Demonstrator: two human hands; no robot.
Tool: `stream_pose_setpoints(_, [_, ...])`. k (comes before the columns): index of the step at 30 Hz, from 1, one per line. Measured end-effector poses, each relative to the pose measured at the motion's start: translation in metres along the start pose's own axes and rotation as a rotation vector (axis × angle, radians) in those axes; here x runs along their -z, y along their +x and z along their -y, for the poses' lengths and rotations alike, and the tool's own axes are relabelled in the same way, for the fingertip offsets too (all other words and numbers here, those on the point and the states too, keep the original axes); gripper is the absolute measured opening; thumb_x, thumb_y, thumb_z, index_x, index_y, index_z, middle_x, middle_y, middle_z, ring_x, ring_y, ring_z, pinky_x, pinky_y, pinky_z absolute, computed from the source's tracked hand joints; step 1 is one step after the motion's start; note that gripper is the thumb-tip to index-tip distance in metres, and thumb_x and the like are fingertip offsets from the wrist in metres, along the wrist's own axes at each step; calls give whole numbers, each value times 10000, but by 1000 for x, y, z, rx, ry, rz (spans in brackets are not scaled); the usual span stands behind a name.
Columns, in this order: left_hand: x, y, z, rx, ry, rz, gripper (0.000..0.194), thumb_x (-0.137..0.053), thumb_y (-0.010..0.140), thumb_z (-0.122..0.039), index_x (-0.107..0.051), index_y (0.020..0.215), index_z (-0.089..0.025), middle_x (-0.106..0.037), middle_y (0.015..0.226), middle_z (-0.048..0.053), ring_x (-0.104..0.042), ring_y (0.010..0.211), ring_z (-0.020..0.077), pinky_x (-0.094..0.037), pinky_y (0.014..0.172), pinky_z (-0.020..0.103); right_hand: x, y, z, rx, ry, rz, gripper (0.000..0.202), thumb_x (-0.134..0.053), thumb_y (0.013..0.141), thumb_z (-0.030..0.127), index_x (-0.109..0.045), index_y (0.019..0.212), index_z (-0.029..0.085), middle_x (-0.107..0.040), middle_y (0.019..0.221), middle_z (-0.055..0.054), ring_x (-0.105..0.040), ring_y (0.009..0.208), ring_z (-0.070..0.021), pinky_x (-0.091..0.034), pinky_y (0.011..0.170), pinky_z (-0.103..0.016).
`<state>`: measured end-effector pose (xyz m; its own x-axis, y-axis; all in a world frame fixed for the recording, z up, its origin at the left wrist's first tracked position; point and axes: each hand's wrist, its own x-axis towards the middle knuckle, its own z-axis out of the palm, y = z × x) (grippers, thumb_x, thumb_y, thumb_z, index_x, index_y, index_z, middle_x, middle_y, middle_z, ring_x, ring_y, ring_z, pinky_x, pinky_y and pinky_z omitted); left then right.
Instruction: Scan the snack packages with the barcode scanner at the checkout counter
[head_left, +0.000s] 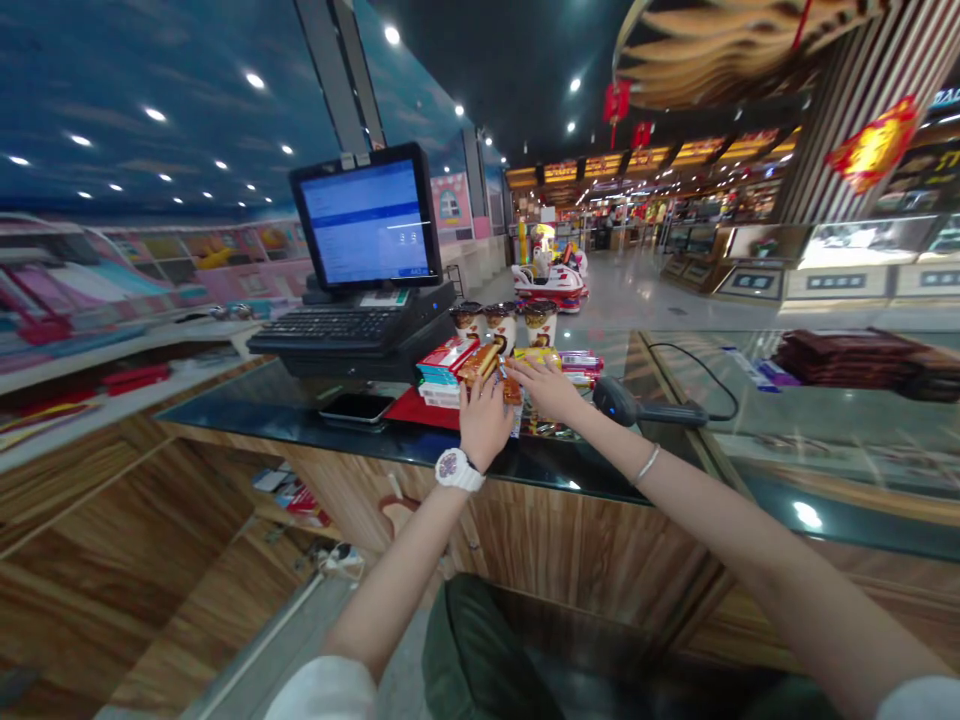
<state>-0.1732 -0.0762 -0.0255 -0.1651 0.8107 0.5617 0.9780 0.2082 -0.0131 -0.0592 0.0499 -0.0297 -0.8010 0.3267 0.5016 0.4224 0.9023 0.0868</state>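
Note:
My left hand (486, 425), with a white watch on the wrist, rests on a brown and gold snack packet (482, 364), fingers spread over its near side. Close beside it, my right hand (551, 391) reaches in from the right with fingers extended over the packets. Red, blue and white boxes (445, 371) are stacked left of my left hand. A yellow packet (537, 355) and pink-purple packets (581, 365) lie just beyond my right hand. Three lidded cups (501, 327) stand in a row behind the packets.
A monitor (366, 222) and keyboard (330, 327) stand at the left of the counter. A phone (358, 407) lies in front of them. To the right are a black scanner (652, 410) with a cable and a pile of dark brown packets (851, 358).

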Motion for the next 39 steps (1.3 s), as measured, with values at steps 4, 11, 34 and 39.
stream_pose_setpoints(4, [-9,9,-6,10,-13,4,417,-513,898,-277,-569,1291,-150,-581,1385,127,-445,1354,309,-243,1191,556,-13,19,-8,28,16,6,611,-402,865,23,-465,1449,188,-395,1554,-78,-321,1453,-295,-233,1183,-572])
stream_pose_setpoints(11, [-22,-1,-4,-22,-51,-31,304,-492,914,-242,-616,1190,-207,-626,1320,103,-530,1266,287,-308,1159,552,-29,28,-17,53,46,16,571,-423,887,36,-501,1418,231,-427,1536,-67,-348,1443,-259,-240,1176,-571])
stream_pose_setpoints(34, [3,-14,1,93,-104,-172,259,-549,889,-251,-590,1139,-196,-654,1278,106,-550,1227,296,-347,1128,521,-16,28,-3,247,-25,-208,356,-516,934,136,-603,1271,211,-577,1408,-103,-437,1385,-264,-246,1178,-595])
stream_pose_setpoints(39, [18,1,-2,20,-101,-222,266,-543,873,-215,-613,1130,-222,-672,1246,86,-537,1241,279,-290,1166,509,2,26,-6,198,2,-257,350,-530,932,174,-603,1273,207,-615,1344,-109,-446,1372,-274,-197,1193,-603])
